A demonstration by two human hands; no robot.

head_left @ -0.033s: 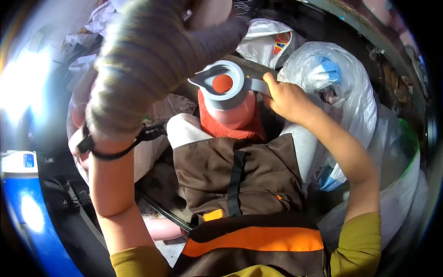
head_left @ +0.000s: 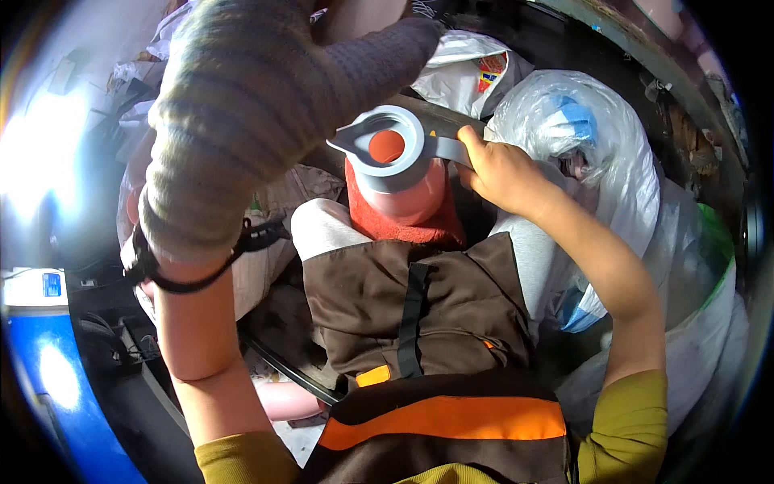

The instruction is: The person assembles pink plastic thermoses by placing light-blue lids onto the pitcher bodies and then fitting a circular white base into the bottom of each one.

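My left hand (head_left: 242, 97), in a grey-brown striped knit glove with a black strap at the wrist, is raised at the upper left. Its thumb stretches out to the right, apart from the fingers, which are partly cut off by the top edge. Below and right of it, a pink thermos jug (head_left: 403, 202) with a grey spouted lid and a round red-orange centre stands upright between my thighs, against a red cloth (head_left: 439, 230). My bare right hand (head_left: 508, 177) is closed around the jug's grey handle.
A pale pink surface (head_left: 355, 18) shows beyond the gloved thumb. White plastic bags (head_left: 580, 121) lie at the right, another bag (head_left: 463, 73) at the back. A blue and white box-like thing (head_left: 60, 363) stands at far left. A pink rounded object (head_left: 289, 401) lies by my left arm.
My left hand has shifted slightly left and is less blurred. The jug and my right hand have hardly moved.
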